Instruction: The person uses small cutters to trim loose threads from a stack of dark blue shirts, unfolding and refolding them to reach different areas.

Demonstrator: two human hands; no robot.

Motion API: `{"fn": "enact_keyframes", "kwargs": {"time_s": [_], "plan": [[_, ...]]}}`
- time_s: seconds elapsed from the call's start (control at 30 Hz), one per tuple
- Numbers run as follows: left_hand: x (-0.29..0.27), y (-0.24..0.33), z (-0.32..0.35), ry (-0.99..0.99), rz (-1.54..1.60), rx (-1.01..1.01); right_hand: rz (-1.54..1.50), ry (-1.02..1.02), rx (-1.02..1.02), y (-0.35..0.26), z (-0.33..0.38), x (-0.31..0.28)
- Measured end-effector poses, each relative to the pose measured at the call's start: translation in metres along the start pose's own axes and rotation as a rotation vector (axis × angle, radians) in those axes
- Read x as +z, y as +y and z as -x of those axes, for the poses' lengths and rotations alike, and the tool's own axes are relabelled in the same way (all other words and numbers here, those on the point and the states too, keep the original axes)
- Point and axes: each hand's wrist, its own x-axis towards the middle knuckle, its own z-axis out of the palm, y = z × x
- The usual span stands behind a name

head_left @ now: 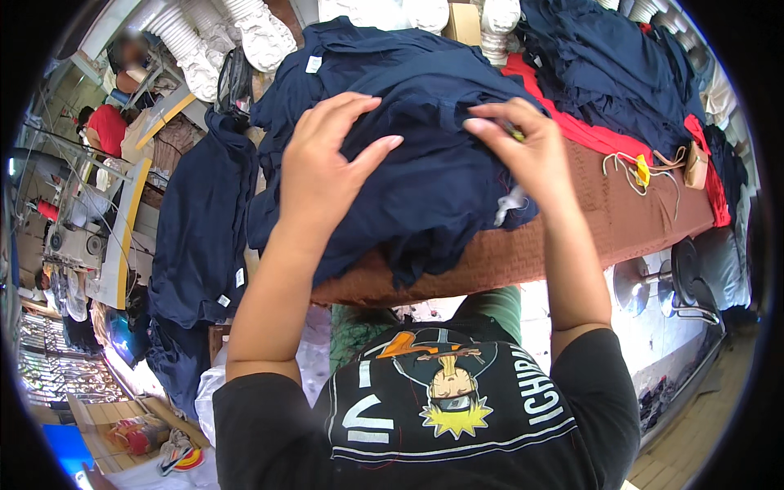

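A heap of dark navy garments [367, 204] lies in front of me, its cloth crumpled and folded over itself. Above its left part is my left hand [327, 155], fingers curved and apart, with nothing in it. My right hand [531, 147] is over the right side of the heap, thumb and forefinger close together. A small yellow-green thing [514, 131] shows between its curled fingers; the rest of it is hidden, so its kind is unclear. Below that hand, a white scrap [511, 202] lies at the heap's edge. A white label [314, 64] shows on the cloth farther back.
Brown cloth [629, 204] covers the table. At the right are another navy pile [612, 65], red cloth [572, 126] and cords with a yellow piece [643, 170]. More navy garments [204, 220] hang at the left, near sewing machines [77, 237]. White cones [261, 37] line the back.
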Motion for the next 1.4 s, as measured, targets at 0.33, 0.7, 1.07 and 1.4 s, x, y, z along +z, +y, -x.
{"fn": "enact_keyframes", "kwargs": {"time_s": [0.33,0.7,1.07,1.4], "plan": [[0.031,0.025,0.012,-0.066,0.535,-0.376,0.009,0.209,-0.196,0.003,0.035,0.017],[0.053,0.025,0.033,-0.149,0.915,-0.414,-0.223,0.162,-0.124,0.024,0.068,0.018],[0.061,0.047,0.012,-0.199,0.172,0.204,-0.292,0.136,-0.022,0.014,0.075,0.007],[0.075,0.049,0.012,-0.279,0.154,0.154,-0.337,0.119,0.126,0.011,0.08,-0.005]]}}
